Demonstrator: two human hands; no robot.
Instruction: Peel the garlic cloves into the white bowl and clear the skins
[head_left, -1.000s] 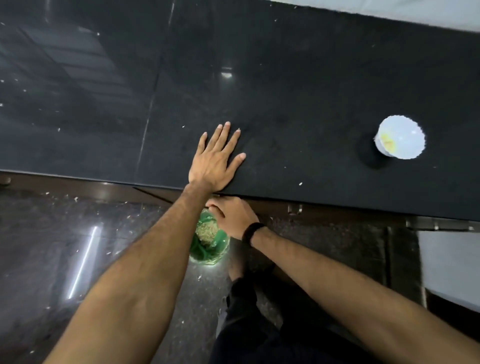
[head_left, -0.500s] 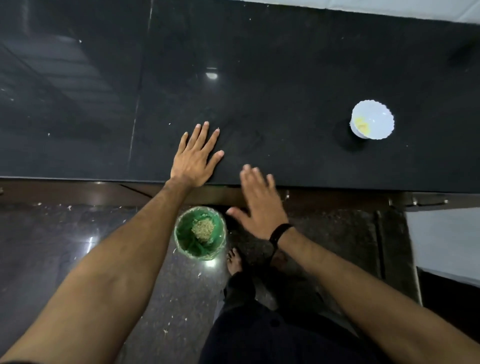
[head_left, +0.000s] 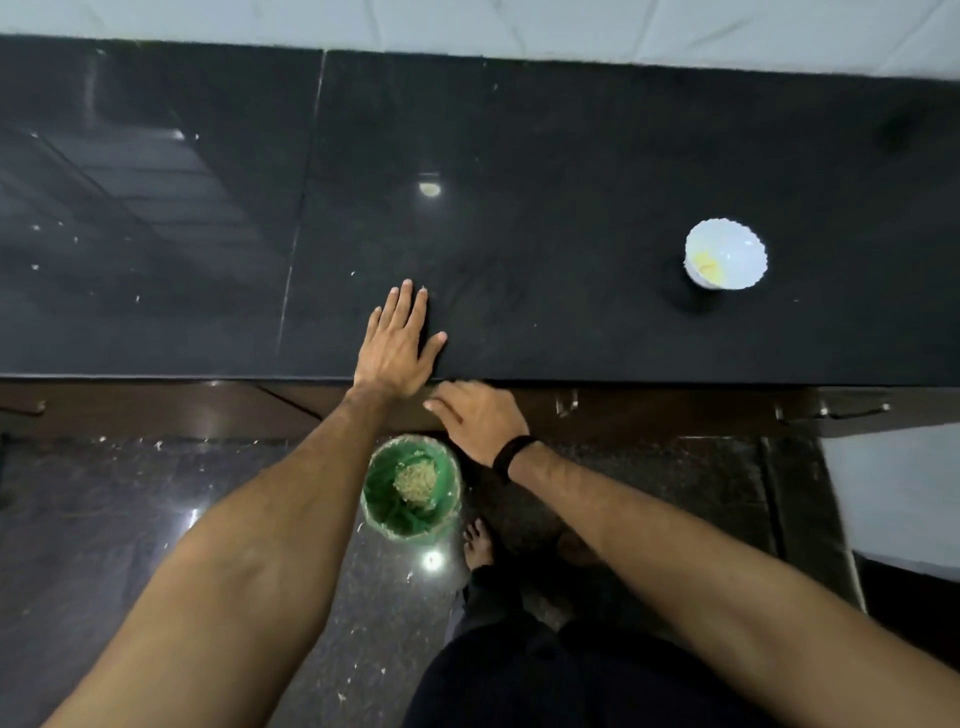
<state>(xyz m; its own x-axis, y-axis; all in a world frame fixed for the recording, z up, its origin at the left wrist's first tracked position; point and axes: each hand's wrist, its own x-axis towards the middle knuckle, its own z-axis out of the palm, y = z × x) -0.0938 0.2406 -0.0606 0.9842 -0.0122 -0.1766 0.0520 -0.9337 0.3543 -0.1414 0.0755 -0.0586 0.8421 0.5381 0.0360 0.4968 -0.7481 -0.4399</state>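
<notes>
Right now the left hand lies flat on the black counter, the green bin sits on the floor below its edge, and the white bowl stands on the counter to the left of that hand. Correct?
Not quite. The head view shows the white bowl to the right of the left hand, not the left. The rest holds: that hand lies flat on the black counter, and the green bin sits on the floor below its edge.

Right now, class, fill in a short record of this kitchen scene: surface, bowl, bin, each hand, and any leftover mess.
surface: black counter, glossy
white bowl: upright on the counter, right of both hands, something pale yellow inside
green bin: on the floor below the counter edge, heap of skins inside
left hand: flat on the counter, fingers straight
right hand: at the counter's front edge, above the bin, holding nothing visible
mess: pale flecks on counter and floor
</notes>
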